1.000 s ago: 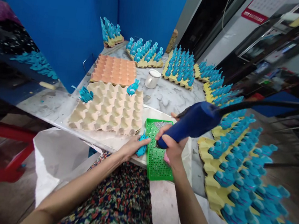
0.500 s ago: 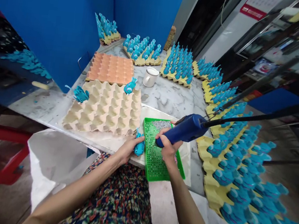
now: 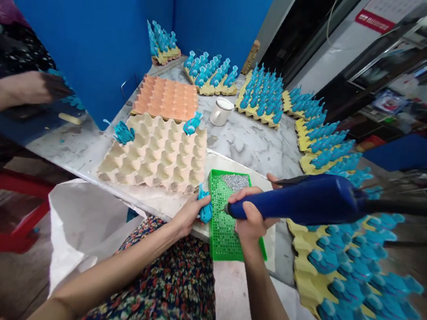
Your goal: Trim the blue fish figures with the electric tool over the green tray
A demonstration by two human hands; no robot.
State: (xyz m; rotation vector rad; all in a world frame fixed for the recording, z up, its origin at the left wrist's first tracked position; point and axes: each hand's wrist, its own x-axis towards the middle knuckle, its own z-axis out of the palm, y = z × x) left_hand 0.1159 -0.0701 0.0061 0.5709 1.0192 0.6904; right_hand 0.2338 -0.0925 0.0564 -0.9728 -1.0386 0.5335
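My left hand (image 3: 190,213) is closed around a small blue figurine (image 3: 205,208) at the table's front edge, beside the green tray. My right hand (image 3: 252,217) grips a dark-blue corded hand tool (image 3: 298,199), its narrow tip pointing left above the tray; a glue gun or a similar tool, I cannot tell which. Below them lies the perforated green tray (image 3: 222,244), with a heap of tiny silvery pieces (image 3: 237,182) in its far corner. On the grey egg carton (image 3: 155,153) behind my left hand, one blue figurine (image 3: 192,123) sits at the far right corner.
Blue strips (image 3: 124,132) lie on the carton's left side. A white mug (image 3: 221,111) and an orange carton (image 3: 166,97) stand further back. Yellow cartons (image 3: 302,275) full of blue figurines line the right and back. At left, another person's hand (image 3: 31,87) shows near a red stool (image 3: 1,243).
The tool has tipped flatter, its back end swinging right and toward me. My left hand still holds the figurine, which has turned slightly. Another person's arm has come into view at left.
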